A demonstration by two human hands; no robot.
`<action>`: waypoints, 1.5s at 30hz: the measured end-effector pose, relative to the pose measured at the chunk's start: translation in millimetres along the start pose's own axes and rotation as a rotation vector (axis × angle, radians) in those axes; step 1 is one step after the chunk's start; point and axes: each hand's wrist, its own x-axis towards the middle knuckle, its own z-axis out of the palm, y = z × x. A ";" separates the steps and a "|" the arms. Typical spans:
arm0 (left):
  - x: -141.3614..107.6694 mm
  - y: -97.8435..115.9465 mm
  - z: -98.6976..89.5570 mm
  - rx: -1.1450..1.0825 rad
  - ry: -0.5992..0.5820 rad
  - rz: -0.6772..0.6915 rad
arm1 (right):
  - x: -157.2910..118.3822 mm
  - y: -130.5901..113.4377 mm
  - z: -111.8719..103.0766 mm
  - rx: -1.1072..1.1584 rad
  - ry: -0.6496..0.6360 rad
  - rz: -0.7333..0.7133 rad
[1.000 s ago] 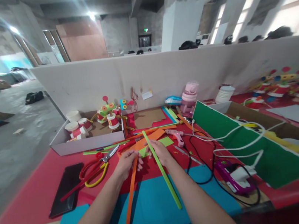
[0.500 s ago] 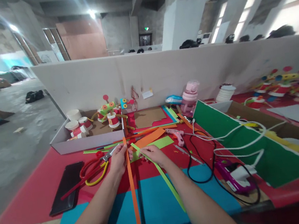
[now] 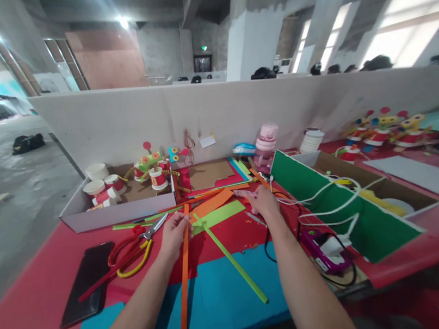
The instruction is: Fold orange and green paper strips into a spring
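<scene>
My left hand (image 3: 175, 232) pinches an orange paper strip (image 3: 185, 296) near its top end, and the strip slants down toward the table's near edge. My right hand (image 3: 265, 202) is closed over a pink glue gun (image 3: 242, 193), hiding most of its body. Between the hands a light green paper strip (image 3: 234, 261) lies diagonally, its lower part over blue sheets (image 3: 227, 301). Beyond it are a wider green paper piece (image 3: 222, 215) and an orange paper piece (image 3: 211, 205). Scissors (image 3: 155, 227) with red and yellow handles lie left of my left hand.
A black phone (image 3: 89, 283) lies at the left. Behind it, a white box (image 3: 127, 211) holds paper cups and a figure. At the right stand a green-sided box (image 3: 342, 212) and a purple power strip (image 3: 326, 253) with cables. A pink bottle (image 3: 266, 146) stands near the partition (image 3: 211, 110).
My right hand has let go of the green strip and moved right onto the glue gun. The orange strip's lower end has swung left. The view has turned slightly right.
</scene>
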 end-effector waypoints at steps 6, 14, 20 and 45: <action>0.4 -4.4 -1.5 0.045 -0.054 -0.049 | 9.3 20.6 14.9 -0.114 -0.227 0.035; 5.5 -10.9 -6.1 0.033 -0.057 -0.045 | 7.3 9.1 11.0 0.221 0.036 0.166; 8.7 -16.2 -9.4 0.005 -0.107 -0.030 | -1.8 -1.6 -7.5 1.198 -0.088 0.170; 5.7 -10.5 -6.1 0.028 -0.144 -0.192 | -80.1 -45.0 11.3 0.597 -0.307 -0.487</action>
